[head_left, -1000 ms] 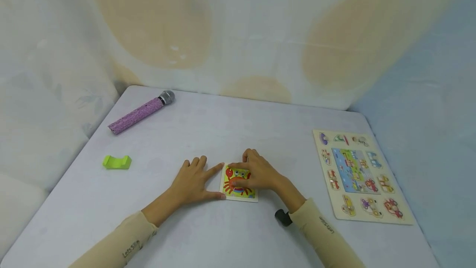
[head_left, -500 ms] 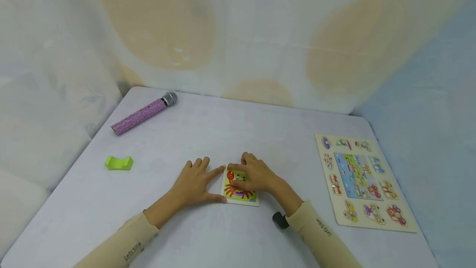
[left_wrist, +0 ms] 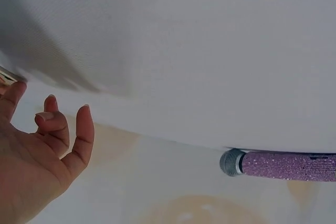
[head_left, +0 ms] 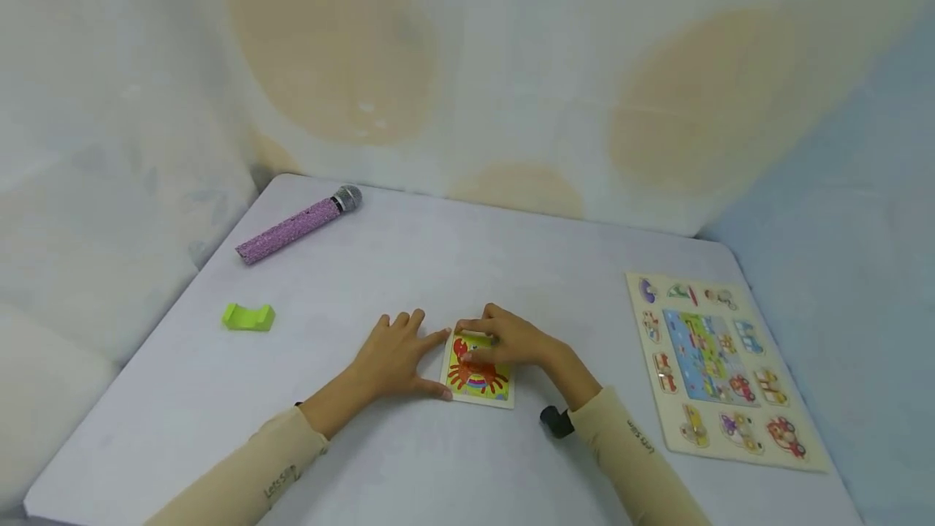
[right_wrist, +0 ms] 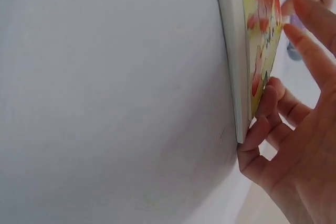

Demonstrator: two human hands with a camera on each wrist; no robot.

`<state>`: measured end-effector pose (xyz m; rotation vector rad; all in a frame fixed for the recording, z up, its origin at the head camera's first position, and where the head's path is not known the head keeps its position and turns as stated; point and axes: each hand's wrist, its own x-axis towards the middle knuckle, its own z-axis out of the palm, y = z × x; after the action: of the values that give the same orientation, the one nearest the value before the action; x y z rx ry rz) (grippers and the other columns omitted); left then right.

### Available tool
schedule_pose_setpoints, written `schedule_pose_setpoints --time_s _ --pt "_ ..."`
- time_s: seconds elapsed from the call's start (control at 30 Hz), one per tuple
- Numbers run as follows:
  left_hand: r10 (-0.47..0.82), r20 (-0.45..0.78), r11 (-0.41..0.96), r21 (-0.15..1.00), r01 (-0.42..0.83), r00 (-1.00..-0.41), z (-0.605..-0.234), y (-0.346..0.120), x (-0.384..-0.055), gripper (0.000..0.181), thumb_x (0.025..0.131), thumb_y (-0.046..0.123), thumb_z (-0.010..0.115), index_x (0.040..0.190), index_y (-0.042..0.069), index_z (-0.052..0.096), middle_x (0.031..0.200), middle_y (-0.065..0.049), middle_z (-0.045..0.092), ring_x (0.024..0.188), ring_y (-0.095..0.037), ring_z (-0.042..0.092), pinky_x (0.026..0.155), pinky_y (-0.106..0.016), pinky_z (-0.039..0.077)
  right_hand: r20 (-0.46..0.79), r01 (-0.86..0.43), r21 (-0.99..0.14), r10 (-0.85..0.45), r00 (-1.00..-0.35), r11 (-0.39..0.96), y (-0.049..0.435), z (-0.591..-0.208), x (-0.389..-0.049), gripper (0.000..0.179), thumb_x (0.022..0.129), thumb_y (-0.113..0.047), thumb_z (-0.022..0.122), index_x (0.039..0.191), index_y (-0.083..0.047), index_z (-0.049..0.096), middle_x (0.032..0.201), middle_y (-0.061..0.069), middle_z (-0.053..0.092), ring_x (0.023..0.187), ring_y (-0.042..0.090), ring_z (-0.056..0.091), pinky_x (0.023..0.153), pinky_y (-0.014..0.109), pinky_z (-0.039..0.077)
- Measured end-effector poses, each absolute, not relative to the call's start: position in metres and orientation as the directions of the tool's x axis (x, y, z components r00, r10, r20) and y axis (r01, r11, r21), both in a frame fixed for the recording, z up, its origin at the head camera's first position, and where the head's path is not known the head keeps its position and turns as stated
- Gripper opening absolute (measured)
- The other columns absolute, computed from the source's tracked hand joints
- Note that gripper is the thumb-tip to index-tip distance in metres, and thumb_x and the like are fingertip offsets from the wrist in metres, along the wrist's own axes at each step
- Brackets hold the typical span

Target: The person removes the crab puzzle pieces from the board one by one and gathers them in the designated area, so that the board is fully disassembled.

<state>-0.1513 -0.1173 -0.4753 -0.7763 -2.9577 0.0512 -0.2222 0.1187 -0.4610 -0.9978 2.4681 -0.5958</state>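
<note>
The sparkly purple microphone (head_left: 299,227) is round, so a bump to the table (head_left: 409,469) might make it roll. The green block (head_left: 249,317) looks steadier because its bottom seems flat. Next comes the little crab board (head_left: 478,384), lying on the table between the two hands. If the left hand (head_left: 398,360) slips off its edge, the board could slide or twist. If the right hand (head_left: 514,339) pushes too hard on one side, the board could tip, and any loose bits could pop up. The big picture board (head_left: 714,428) is well apart, so it should be safe.

The left arm comes in from the bottom left. Its thumb and pointer finger are stretched wide apart, tips by the crab board's left side, and the other fingers fan out. The right arm comes in from the bottom right. Its thumb and pointer reach over the crab, tips apart, and its other fingers bend by the board's far edge.
</note>
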Motion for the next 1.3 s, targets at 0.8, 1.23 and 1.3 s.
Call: schedule_pose_setpoints --time_s 0.8,1.23,1.3 --pt "0.481 0.092 0.876 -0.008 0.483 -0.872 -0.477 -0.116 -0.153 0.1 0.064 0.095 0.05 0.142 0.033 0.055 0.101 -0.008 0.049 0.083 -0.021 0.047 0.07 -0.034 0.037 -0.211 -0.517 -0.481 -0.666 -0.715 0.708 0.12 -0.472 -0.223 0.066 0.081 -0.053 0.073 0.141 -0.031 0.057 0.088 -0.001 0.043 0.074 0.013 0.043 0.061 0.025 0.031" --pt "0.472 0.103 0.878 0.038 0.478 -0.875 -0.475 -0.118 -0.151 0.099 0.063 0.093 0.054 0.141 0.032 0.056 0.096 -0.007 0.047 0.079 -0.02 0.043 0.068 -0.033 0.035 -0.152 -0.471 -0.594 -0.666 -0.73 0.652 0.125 -0.475 -0.22 0.056 0.086 -0.043 0.073 0.138 -0.026 0.06 0.087 0.001 0.043 0.072 0.013 0.04 0.06 0.024 0.029" --pt "0.468 0.104 0.88 0.037 0.473 -0.878 -0.476 -0.118 -0.15 0.098 0.065 0.092 0.055 0.142 0.032 0.056 0.096 -0.007 0.046 0.078 -0.019 0.042 0.067 -0.032 0.034 -0.144 -0.477 -0.596 -0.671 -0.728 0.646 0.124 -0.475 -0.221 0.054 0.087 -0.042 0.072 0.137 -0.025 0.061 0.086 0.001 0.041 0.071 0.013 0.039 0.06 0.024 0.029"
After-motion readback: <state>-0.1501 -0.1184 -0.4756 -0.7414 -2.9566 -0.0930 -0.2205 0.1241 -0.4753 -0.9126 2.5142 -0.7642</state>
